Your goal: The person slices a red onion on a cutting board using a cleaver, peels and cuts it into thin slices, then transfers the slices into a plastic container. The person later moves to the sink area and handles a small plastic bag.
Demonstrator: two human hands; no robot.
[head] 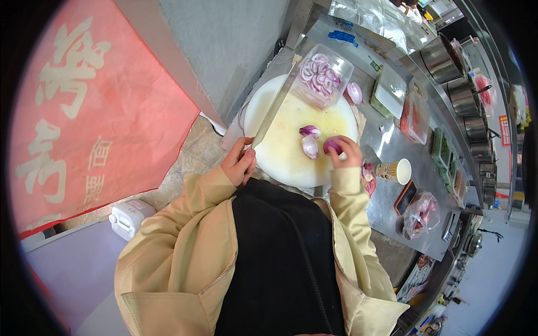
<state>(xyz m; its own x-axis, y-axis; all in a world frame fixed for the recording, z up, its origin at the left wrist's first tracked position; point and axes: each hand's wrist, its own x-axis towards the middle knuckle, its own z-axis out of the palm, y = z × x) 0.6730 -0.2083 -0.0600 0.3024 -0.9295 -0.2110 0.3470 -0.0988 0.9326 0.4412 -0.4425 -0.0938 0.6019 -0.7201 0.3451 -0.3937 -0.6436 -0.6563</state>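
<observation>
My left hand point(239, 165) is closed around the near end of a long knife point(275, 105); its handle is hidden in my fingers. The blade points away from me over the left part of a round white cutting board point(269, 168). At the board's right side, the fingers of my right hand point(348, 152) grip a purple onion piece point(331, 144). Beside it lie a purple onion wedge point(309, 131) and a pale, hollow onion layer point(310, 147). A clear plastic container point(309, 97) of sliced onion rings point(320, 74) stands at the board's far edge.
Right of the board are a paper cup point(393, 171), a phone point(405, 198) and a plastic bag point(421, 216). Lidded food boxes point(388, 90) and steel pots point(442, 58) line the counter. A red banner point(109, 109) hangs at left, above a white jug point(131, 218).
</observation>
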